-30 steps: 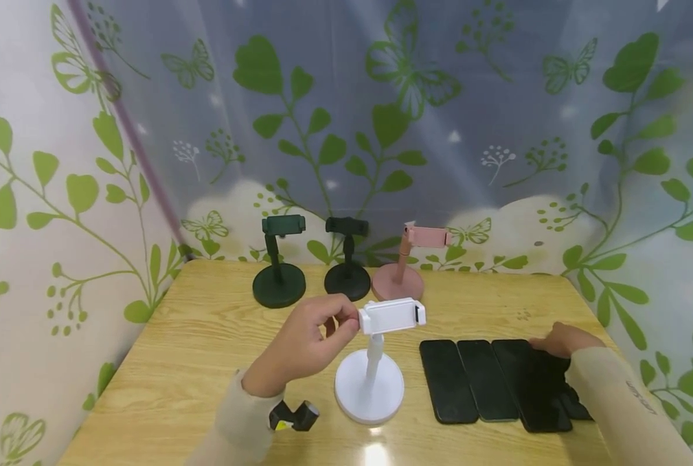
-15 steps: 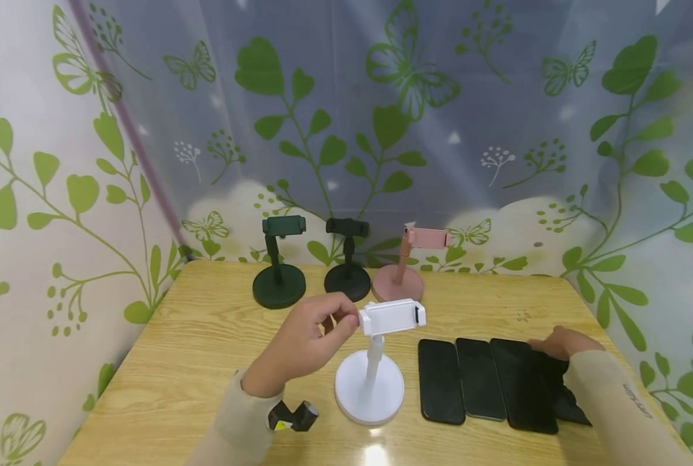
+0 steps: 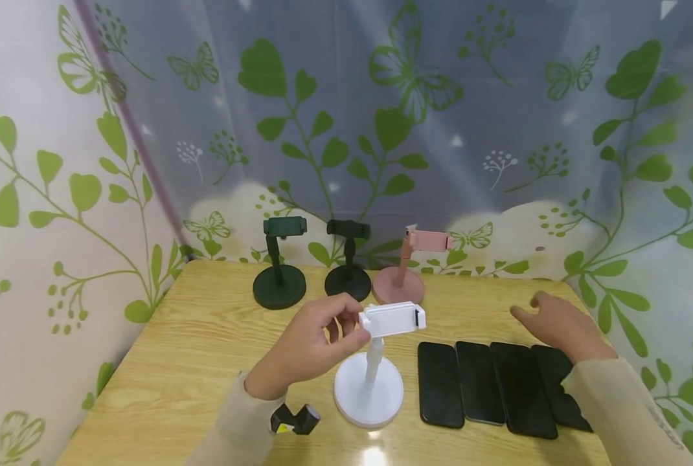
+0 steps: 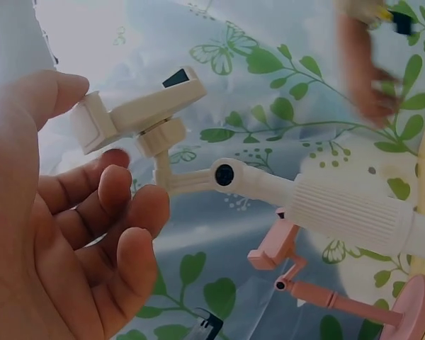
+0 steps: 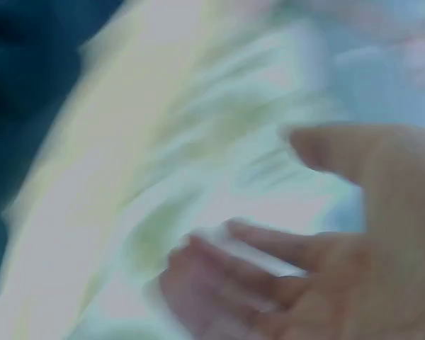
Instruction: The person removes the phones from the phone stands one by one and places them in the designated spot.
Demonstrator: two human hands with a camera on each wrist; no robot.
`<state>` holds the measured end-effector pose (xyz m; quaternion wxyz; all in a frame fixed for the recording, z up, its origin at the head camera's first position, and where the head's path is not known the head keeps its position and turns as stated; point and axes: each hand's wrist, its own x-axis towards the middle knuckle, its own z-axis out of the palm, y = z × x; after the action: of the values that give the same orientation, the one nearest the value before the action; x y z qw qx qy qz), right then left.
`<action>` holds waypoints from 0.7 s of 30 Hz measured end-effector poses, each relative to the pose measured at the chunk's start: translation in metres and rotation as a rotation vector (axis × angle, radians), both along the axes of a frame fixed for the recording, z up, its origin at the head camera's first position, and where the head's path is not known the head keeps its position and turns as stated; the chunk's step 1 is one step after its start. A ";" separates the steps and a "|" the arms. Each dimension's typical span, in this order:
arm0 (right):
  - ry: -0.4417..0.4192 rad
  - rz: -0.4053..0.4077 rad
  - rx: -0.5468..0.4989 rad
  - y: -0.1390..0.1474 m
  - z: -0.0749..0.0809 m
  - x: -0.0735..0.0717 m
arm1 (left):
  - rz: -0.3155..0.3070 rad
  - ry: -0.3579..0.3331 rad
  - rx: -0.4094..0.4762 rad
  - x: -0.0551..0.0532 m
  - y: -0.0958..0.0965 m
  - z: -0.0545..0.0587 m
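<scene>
A white phone stand [image 3: 375, 388] stands upright on the table, its clamp [image 3: 392, 319] at the top holding no phone. My left hand [image 3: 314, 336] pinches the left end of that clamp. In the left wrist view the thumb lies against the clamp's end [image 4: 92, 122], and the other fingers curl loosely below. To the right, several black phones [image 3: 440, 383] lie side by side, the rightmost one [image 3: 559, 382] partly covered by my sleeve. Just beyond the phones is my right hand [image 3: 562, 323], with relaxed fingers and nothing in them. The right wrist view shows this hand [image 5: 319, 262] blurred.
Along the table's back edge stand a dark green phone stand [image 3: 279, 285], a black one [image 3: 348, 281] and a pink one [image 3: 397, 285]. Behind them hangs a leaf-patterned curtain [image 3: 335, 97]. The wooden table [image 3: 206, 336] extends to the left.
My right hand has lifted off the rightmost phone and moved up. Half a second earlier the phones had slid slightly left. The left hand stays at the white stand's clamp.
</scene>
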<state>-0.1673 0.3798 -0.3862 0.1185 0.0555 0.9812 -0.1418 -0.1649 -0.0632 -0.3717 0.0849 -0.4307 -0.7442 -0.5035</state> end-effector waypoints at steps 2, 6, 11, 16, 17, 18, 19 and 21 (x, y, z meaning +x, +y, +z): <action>0.181 0.069 -0.130 -0.037 0.023 0.009 | 0.003 -0.005 0.002 0.000 0.000 0.000; 0.456 0.217 -0.323 -0.105 0.054 0.038 | 0.005 -0.014 -0.003 0.001 -0.002 -0.001; 0.618 0.347 -0.421 -0.150 0.064 0.061 | -0.012 0.001 -0.003 0.002 -0.002 -0.001; 0.587 0.373 -0.539 -0.168 0.061 0.061 | -0.009 0.013 -0.002 0.003 -0.003 0.000; 0.588 0.375 -0.567 -0.171 0.059 0.060 | -0.008 0.012 -0.002 0.003 -0.003 0.001; 0.594 0.373 -0.592 -0.173 0.058 0.059 | -0.009 0.013 -0.003 0.003 -0.003 0.001; 0.607 0.373 -0.612 -0.174 0.056 0.058 | -0.008 0.013 -0.005 0.003 -0.003 0.001; 0.644 0.372 -0.656 -0.177 0.052 0.056 | -0.012 0.011 -0.007 0.002 -0.003 0.001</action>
<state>-0.1114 0.2030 -0.3344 -0.1561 -0.2076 0.8648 -0.4297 -0.1627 -0.0664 -0.3707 0.0847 -0.4382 -0.7429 -0.4988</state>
